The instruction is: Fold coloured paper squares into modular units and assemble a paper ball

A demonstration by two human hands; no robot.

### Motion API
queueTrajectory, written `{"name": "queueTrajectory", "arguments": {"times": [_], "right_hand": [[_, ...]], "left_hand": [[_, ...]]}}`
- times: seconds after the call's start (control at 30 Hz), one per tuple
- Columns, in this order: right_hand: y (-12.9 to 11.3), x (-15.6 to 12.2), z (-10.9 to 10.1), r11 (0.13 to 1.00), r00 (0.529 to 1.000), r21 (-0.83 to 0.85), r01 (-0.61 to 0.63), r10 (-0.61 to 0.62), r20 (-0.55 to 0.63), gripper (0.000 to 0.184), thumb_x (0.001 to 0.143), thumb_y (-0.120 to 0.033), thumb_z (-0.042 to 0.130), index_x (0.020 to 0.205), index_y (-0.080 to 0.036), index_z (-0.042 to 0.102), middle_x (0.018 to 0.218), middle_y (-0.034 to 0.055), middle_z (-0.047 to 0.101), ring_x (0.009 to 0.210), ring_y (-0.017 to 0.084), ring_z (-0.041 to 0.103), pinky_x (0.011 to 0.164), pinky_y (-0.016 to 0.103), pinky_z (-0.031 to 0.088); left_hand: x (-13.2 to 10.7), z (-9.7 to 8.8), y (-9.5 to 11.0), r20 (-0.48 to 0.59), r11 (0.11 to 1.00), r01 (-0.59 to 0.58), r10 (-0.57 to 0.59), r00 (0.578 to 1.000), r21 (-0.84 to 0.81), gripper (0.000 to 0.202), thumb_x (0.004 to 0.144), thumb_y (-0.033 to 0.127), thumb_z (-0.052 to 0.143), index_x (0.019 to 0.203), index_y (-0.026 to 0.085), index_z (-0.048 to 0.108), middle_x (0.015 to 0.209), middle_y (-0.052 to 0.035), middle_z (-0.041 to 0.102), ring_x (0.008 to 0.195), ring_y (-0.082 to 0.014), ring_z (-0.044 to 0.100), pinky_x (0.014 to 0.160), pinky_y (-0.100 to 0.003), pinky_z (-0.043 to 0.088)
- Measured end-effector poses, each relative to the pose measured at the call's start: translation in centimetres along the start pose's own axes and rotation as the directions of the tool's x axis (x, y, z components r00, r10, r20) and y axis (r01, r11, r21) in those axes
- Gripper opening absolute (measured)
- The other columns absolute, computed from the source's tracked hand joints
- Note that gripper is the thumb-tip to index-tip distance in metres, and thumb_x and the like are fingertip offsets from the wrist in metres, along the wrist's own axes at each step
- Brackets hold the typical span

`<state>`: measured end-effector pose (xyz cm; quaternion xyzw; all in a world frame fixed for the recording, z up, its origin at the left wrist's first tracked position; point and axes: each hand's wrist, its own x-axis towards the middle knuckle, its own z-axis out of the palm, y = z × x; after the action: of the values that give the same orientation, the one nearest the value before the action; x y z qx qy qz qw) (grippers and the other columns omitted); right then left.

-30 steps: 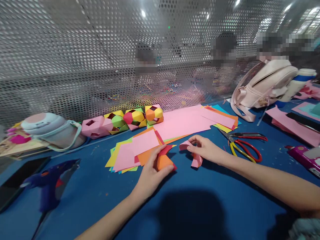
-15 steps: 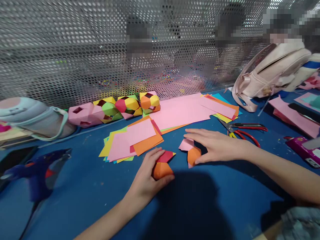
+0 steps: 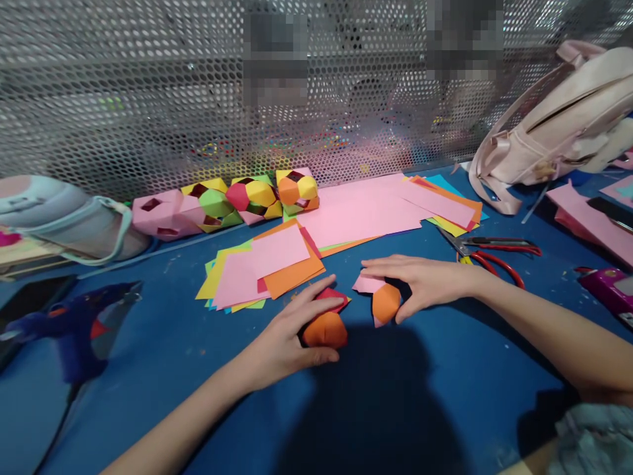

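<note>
My left hand (image 3: 284,336) curves around a red and orange folded paper piece (image 3: 325,330) on the blue table. Its fingers lie over the red part and the thumb is at the lower orange edge. A short distance to the right, my right hand (image 3: 420,280) holds a pink and orange folded paper piece (image 3: 386,303) loosely between fingers and thumb. The two pieces are apart. Behind the hands lies a fanned stack of coloured paper cards (image 3: 262,270). Joined paper shapes (image 3: 227,203) in pink, green, red, yellow and orange stand in a row farther back.
A blue glue gun (image 3: 74,330) and a pale bottle (image 3: 64,218) are at left. Red-handled scissors (image 3: 487,260), a purple tool (image 3: 608,290) and a light pink backpack (image 3: 558,125) are at right. Larger pink sheets (image 3: 366,211) lie before a perforated metal screen (image 3: 148,99).
My left hand's fingers and thumb have spread a little around the red and orange piece. My right hand stays around its piece, almost unmoved. The view has shifted slightly.
</note>
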<state>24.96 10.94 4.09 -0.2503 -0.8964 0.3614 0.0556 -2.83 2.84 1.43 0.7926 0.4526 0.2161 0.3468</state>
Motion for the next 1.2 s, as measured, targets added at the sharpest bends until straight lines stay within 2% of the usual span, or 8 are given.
{"name": "queueTrajectory", "arguments": {"times": [0.2,0.37,0.53,0.63,0.73,0.9,1.03,1.2], "right_hand": [[0.4,0.4,0.5,0.998,0.999,-0.042,0.036,-0.036,0.004,0.079,0.066,-0.039,0.073,0.136,-0.023,0.039,0.142,0.0078,0.038,0.131,0.023,0.032,0.108,0.038,0.025],[0.6,0.5,0.9,0.997,0.996,0.014,0.08,-0.08,-0.044,0.079,0.068,-0.033,0.072,0.137,-0.02,0.036,0.14,0.0095,0.038,0.13,0.02,0.034,0.108,0.036,0.026],[0.3,0.5,1.7,0.976,0.99,0.218,0.015,0.016,-0.142,0.083,0.065,-0.03,0.075,0.137,-0.022,0.034,0.141,0.0085,0.037,0.131,0.022,0.033,0.109,0.039,0.025],[0.0,0.4,2.4,0.911,0.981,0.413,-0.005,0.085,-0.176,0.083,0.063,-0.027,0.076,0.135,-0.024,0.036,0.139,0.008,0.038,0.128,0.022,0.036,0.106,0.038,0.03],[0.0,0.4,3.1,0.837,0.975,0.547,0.018,0.107,-0.197,0.082,0.062,-0.025,0.077,0.134,-0.024,0.037,0.136,0.0081,0.041,0.124,0.022,0.041,0.105,0.038,0.033],[-0.3,0.6,3.7,0.748,0.954,0.655,0.102,0.112,-0.277,0.081,0.062,-0.024,0.078,0.132,-0.025,0.037,0.134,0.0089,0.042,0.12,0.022,0.046,0.102,0.039,0.037],[-0.8,0.6,4.0,0.715,0.943,0.682,0.153,0.101,-0.317,0.08,0.064,-0.023,0.077,0.132,-0.027,0.036,0.135,0.0092,0.041,0.12,0.022,0.047,0.101,0.039,0.039],[-1.1,0.5,4.2,0.761,0.917,0.626,0.168,0.112,-0.383,0.078,0.064,-0.025,0.077,0.131,-0.026,0.038,0.137,0.0095,0.039,0.124,0.023,0.043,0.104,0.04,0.035]], "left_hand": [[0.1,0.2,-0.5,0.022,1.0,-0.014,0.014,1.0,0.021,0.047,0.071,0.036,0.07,0.117,0.033,0.059,0.142,-0.0066,0.038,0.128,-0.0301,0.039,0.103,-0.047,0.034],[-0.4,0.5,-0.6,-0.118,1.0,0.005,-0.002,0.993,0.025,0.046,0.07,0.036,0.07,0.114,0.031,0.06,0.139,-0.0072,0.041,0.126,-0.0304,0.041,0.103,-0.047,0.035],[-0.9,0.3,-0.2,-0.258,1.0,-0.019,0.02,0.966,0.004,0.047,0.069,0.035,0.071,0.115,0.032,0.059,0.137,-0.0069,0.043,0.126,-0.0324,0.04,0.102,-0.049,0.036],[-1.2,0.3,0.1,-0.296,0.996,-0.089,0.077,0.952,-0.027,0.049,0.071,0.032,0.071,0.117,0.033,0.056,0.139,-0.0074,0.041,0.127,-0.0314,0.039,0.103,-0.05,0.035],[-1.4,0.4,0.2,-0.335,0.989,-0.134,0.106,0.936,-0.061,0.05,0.071,0.031,0.071,0.118,0.032,0.053,0.139,-0.0097,0.04,0.128,-0.0321,0.038,0.102,-0.052,0.034],[-1.5,0.7,0.1,-0.39,0.981,-0.172,0.124,0.912,-0.091,0.052,0.072,0.028,0.071,0.119,0.034,0.05,0.139,-0.0095,0.039,0.128,-0.031,0.038,0.101,-0.05,0.036],[-1.7,0.8,0.2,-0.38,0.979,-0.187,0.144,0.914,-0.079,0.057,0.071,0.025,0.072,0.121,0.037,0.047,0.141,-0.0074,0.037,0.129,-0.029,0.038,0.102,-0.047,0.037],[-1.8,0.8,0.2,-0.395,0.98,-0.179,0.13,0.909,-0.09,0.055,0.071,0.028,0.072,0.121,0.035,0.048,0.141,-0.0093,0.037,0.128,-0.031,0.039,0.101,-0.049,0.038]]}}
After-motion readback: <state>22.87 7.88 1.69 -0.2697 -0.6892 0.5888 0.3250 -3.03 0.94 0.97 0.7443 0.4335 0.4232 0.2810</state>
